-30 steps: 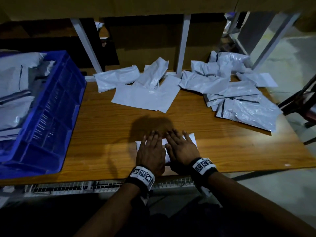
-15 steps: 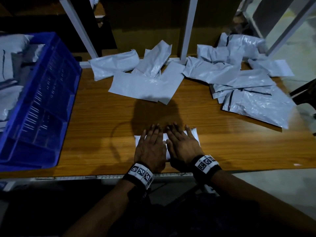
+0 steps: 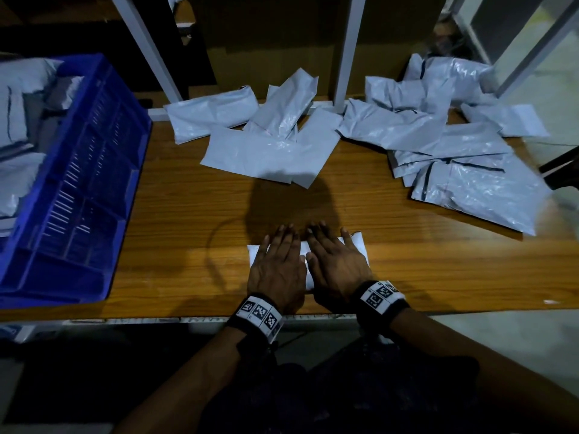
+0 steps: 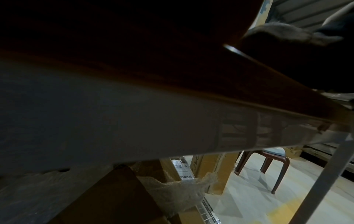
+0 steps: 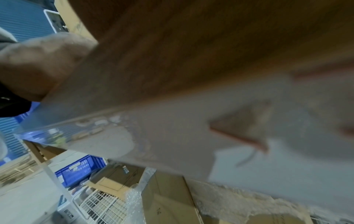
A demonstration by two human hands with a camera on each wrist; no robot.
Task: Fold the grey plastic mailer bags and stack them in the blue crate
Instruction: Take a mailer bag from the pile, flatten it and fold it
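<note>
Pressing flat on the folded mailer bag point(image 3: 357, 245) near the wooden table's point(image 3: 188, 214) front edge, we kept our left hand point(image 3: 277, 270) and right hand point(image 3: 338, 269) side by side, fingers straight. Loose mailer bags point(image 3: 454, 158) lay beyond; blue crate point(image 3: 81, 189) at left.

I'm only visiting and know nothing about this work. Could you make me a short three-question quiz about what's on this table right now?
1. True or false: both hands lie flat on one folded mailer bag.
2. On which side of the person does the blue crate sit: left or right?
3. Where do the unfolded bags lie? A) along the table's far side B) on the floor C) under the crate

Key: 1 true, the left hand and right hand press it to the table. 2 left. 3 A.
</note>
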